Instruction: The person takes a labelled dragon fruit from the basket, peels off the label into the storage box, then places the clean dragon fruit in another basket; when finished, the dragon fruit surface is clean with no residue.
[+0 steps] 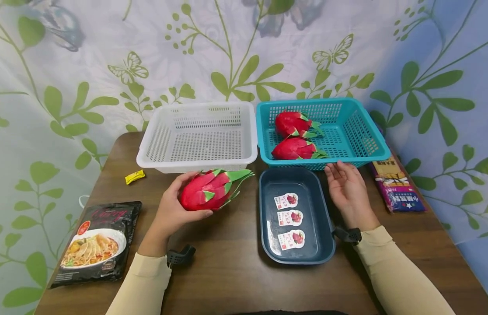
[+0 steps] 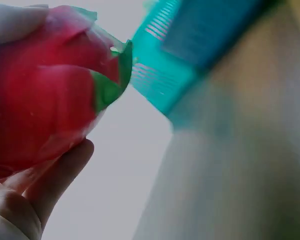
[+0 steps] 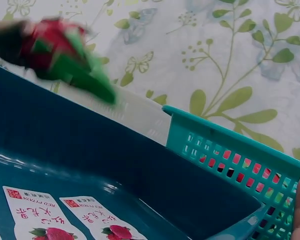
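My left hand (image 1: 174,214) grips a red dragon fruit (image 1: 206,191) with green leaf tips, held in front of the white basket (image 1: 149,162). In the left wrist view the thumb and fingers wrap round the dragon fruit (image 2: 50,95). My right hand (image 1: 348,188) is relaxed with nothing in it, its fingertips right at the front rim of the teal basket (image 1: 370,158). Two more dragon fruits (image 1: 293,124) lie at the left side of that basket. Left of the right hand stands a dark blue tray (image 1: 297,253) holding three dragon fruit stickers (image 1: 290,217).
A black noodle packet (image 1: 96,243) lies at the table's left, with a small yellow wrapped piece (image 1: 134,176) behind it. A purple and tan packet (image 1: 399,188) lies at the right. The patterned cloth (image 1: 244,52) hangs behind both baskets.
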`<action>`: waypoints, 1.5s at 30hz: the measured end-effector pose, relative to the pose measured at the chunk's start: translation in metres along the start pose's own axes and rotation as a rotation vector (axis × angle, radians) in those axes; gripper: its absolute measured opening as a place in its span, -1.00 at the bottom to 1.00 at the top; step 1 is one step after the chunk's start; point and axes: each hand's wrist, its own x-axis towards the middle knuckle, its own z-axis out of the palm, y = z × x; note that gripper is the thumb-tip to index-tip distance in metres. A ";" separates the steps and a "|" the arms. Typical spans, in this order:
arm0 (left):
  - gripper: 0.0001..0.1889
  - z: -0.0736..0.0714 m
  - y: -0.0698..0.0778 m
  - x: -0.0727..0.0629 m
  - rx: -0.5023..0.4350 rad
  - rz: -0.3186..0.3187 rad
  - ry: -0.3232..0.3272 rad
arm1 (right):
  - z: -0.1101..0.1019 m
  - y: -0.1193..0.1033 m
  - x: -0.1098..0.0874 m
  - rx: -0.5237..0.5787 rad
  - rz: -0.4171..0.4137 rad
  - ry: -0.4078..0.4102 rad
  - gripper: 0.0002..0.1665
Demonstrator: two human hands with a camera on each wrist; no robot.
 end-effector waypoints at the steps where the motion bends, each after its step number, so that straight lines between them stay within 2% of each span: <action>1: 0.00 -0.001 0.008 0.002 -0.029 0.012 0.003 | -0.001 0.000 0.000 -0.001 -0.002 0.001 -0.86; 4: 0.01 0.004 0.032 0.016 -0.066 0.075 -0.015 | -0.002 0.000 -0.002 0.002 -0.014 -0.003 -0.86; 6: 0.02 0.015 0.047 0.032 -0.055 0.121 -0.037 | -0.003 0.000 -0.002 0.007 -0.024 -0.009 -0.86; 8: 0.02 0.032 0.060 0.051 -0.012 0.162 -0.048 | -0.004 0.001 -0.001 0.013 -0.030 -0.015 -0.87; 12: 0.01 0.080 0.072 0.092 0.068 0.213 -0.038 | -0.004 0.002 0.001 0.023 -0.025 -0.034 -0.86; 18: 0.03 0.166 0.079 0.144 0.254 0.220 -0.044 | -0.006 0.002 0.000 0.020 -0.034 -0.048 -0.88; 22: 0.07 0.214 0.085 0.169 0.399 0.176 -0.067 | -0.009 0.002 -0.003 0.002 -0.031 -0.040 -0.89; 26: 0.06 0.250 0.090 0.192 0.481 0.111 -0.071 | -0.009 0.003 -0.003 0.021 -0.019 -0.042 -0.90; 33: -0.03 0.290 0.088 0.231 0.605 0.063 -0.131 | -0.003 0.001 0.000 0.029 -0.015 -0.058 -0.93; 38: -0.10 0.313 0.080 0.257 0.711 0.034 -0.157 | -0.003 0.002 -0.002 -0.001 -0.025 -0.054 -0.94; 45: -0.17 0.334 0.065 0.268 0.887 0.013 -0.187 | -0.002 0.006 -0.006 -0.036 -0.059 -0.023 -0.93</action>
